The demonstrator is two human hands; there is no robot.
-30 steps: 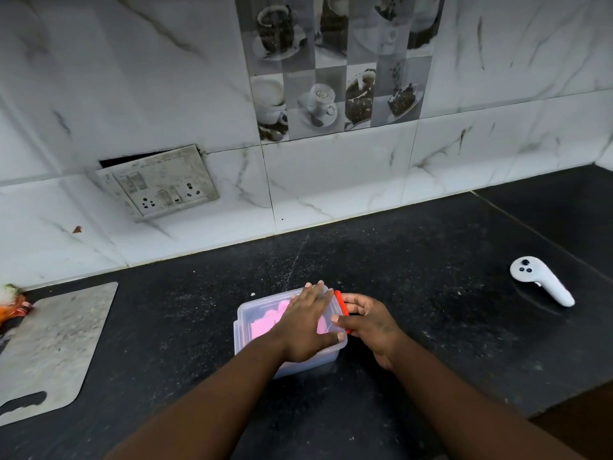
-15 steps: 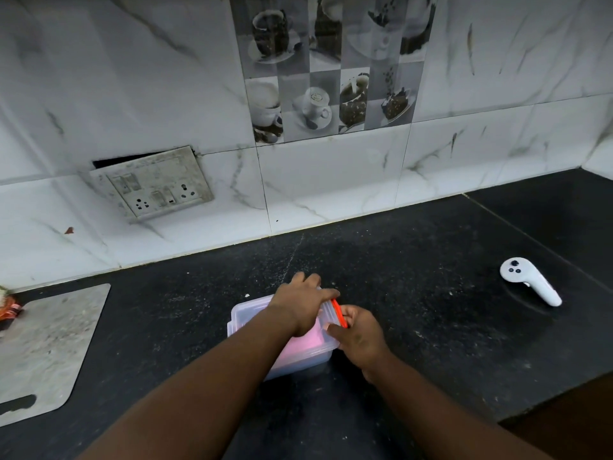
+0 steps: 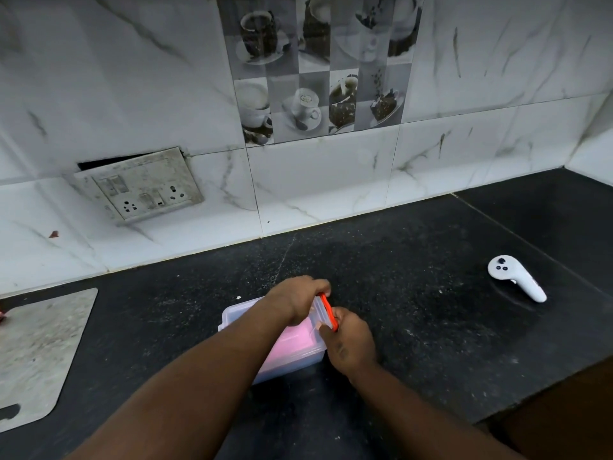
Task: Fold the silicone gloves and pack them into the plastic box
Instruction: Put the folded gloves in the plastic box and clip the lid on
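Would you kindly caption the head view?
Both hands, left hand and right hand, press the orange clip on the plastic box.

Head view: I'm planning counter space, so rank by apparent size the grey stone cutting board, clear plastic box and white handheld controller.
1. Grey stone cutting board, though cropped by the frame.
2. Clear plastic box, partly hidden by hands.
3. White handheld controller, farther away, so its rank is less sure.

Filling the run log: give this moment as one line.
stage: closing box | left hand: on lid | right hand: at orange clip | pink gloves: inside plastic box
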